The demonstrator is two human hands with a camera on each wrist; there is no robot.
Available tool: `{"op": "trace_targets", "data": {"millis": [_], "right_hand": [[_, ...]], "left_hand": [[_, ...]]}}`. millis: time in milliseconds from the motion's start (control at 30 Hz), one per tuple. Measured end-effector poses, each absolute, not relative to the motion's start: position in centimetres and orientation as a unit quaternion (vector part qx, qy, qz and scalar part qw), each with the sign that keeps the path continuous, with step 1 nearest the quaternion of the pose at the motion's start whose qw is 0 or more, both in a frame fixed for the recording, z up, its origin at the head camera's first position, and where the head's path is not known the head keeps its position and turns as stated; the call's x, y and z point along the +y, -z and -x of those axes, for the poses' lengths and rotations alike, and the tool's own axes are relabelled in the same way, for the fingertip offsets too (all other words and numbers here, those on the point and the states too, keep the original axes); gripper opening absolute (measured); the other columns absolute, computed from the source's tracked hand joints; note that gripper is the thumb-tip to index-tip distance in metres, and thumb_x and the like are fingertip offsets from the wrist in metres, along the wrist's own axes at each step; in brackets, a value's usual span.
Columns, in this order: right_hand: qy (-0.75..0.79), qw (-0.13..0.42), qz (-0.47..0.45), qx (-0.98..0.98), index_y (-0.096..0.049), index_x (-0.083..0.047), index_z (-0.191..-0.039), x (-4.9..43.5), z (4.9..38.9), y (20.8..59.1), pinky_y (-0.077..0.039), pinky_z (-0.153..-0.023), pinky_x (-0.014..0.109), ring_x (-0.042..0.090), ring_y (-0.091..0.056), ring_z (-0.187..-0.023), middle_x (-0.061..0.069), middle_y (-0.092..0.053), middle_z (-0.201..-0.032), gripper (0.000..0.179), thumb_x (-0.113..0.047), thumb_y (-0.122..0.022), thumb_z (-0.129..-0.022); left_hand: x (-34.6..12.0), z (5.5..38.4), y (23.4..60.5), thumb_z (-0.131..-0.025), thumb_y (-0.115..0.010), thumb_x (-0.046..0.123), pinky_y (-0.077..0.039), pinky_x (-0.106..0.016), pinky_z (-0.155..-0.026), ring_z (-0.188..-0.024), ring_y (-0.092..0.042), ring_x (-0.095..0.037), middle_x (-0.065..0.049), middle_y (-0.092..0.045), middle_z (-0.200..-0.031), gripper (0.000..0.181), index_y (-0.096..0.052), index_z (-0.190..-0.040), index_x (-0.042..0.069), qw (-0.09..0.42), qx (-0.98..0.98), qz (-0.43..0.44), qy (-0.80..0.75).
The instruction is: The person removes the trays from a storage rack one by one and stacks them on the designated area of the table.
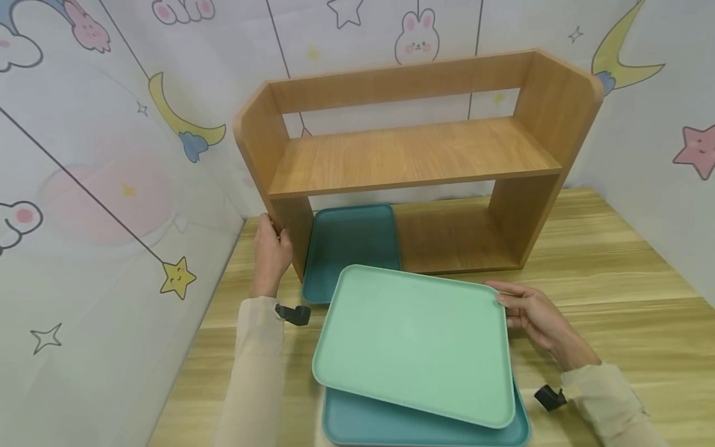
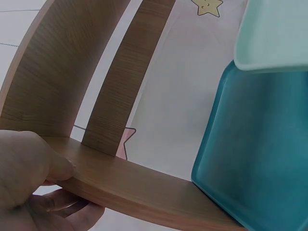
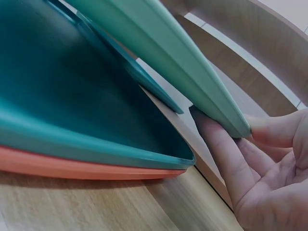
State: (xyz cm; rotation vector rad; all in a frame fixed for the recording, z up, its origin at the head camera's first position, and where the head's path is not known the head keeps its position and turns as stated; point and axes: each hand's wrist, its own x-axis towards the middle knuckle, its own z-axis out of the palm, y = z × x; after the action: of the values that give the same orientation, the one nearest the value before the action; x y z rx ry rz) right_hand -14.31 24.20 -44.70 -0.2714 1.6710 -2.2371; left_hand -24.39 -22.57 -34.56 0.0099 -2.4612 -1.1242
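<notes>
My left hand (image 1: pixel 272 253) grips the left side panel of a two-level wooden shelf (image 1: pixel 413 155), thumb on one face and fingers behind it. With my right hand (image 1: pixel 539 318) I pinch the far right corner of a mint green tray (image 1: pixel 416 344), thumb above and fingers underneath. The mint tray is tilted over a teal tray (image 1: pixel 430 427), and in the right wrist view an orange tray (image 3: pixel 91 166) lies directly beneath that teal one. A second teal tray (image 1: pixel 353 239) sits in the left part of the shelf's lower level, its front end projecting past the shelf.
The shelf stands on a wood-grain table (image 1: pixel 625 273) near the back wall. White wall coverings (image 1: pixel 100 298) with cartoon prints close in the left, back and right. Both wrists carry small black cameras.
</notes>
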Motion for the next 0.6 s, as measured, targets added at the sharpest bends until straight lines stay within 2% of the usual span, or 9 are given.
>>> {"op": "trace_targets", "data": {"millis": [100, 333, 600], "right_hand": [[0.783, 0.177, 0.107, 0.587, -0.041, 0.0, -0.142, 24.24, 14.39, 44.76, -0.058, -0.072, 0.033, 0.018, -0.07, -0.094, 0.001, -0.069, -0.115, 0.043, -0.002, -0.044, -0.099], [0.775, 0.195, 0.125, 0.588, -0.046, -0.003, -0.14, 24.34, 14.42, 44.6, -0.058, -0.074, 0.035, 0.019, -0.069, -0.096, 0.002, -0.068, -0.117, 0.041, -0.002, -0.041, -0.1], [0.759, 0.208, 0.136, 0.602, -0.04, 0.002, -0.142, 24.42, 14.45, 44.59, -0.057, -0.076, 0.037, 0.02, -0.069, -0.098, 0.002, -0.068, -0.117, 0.043, -0.002, -0.041, -0.099]], "left_hand": [[-22.57, 24.36, 34.55, -0.098, -0.043, 0.008, -0.047, -0.052, -0.096, -0.116, -0.053, -0.039, -0.026, -0.049, -0.127, 0.032, -0.038, -0.127, -0.004, 0.217, -0.889, -0.003, 0.404], [-22.59, 24.41, 34.51, -0.097, -0.043, 0.008, -0.047, -0.052, -0.095, -0.114, -0.054, -0.039, -0.026, -0.05, -0.124, 0.031, -0.039, -0.125, -0.005, 0.221, -0.888, 0.0, 0.403], [-22.64, 24.41, 34.53, -0.098, -0.043, 0.009, -0.047, -0.051, -0.095, -0.115, -0.053, -0.039, -0.026, -0.05, -0.124, 0.031, -0.039, -0.125, -0.005, 0.216, -0.889, -0.002, 0.404]]}}
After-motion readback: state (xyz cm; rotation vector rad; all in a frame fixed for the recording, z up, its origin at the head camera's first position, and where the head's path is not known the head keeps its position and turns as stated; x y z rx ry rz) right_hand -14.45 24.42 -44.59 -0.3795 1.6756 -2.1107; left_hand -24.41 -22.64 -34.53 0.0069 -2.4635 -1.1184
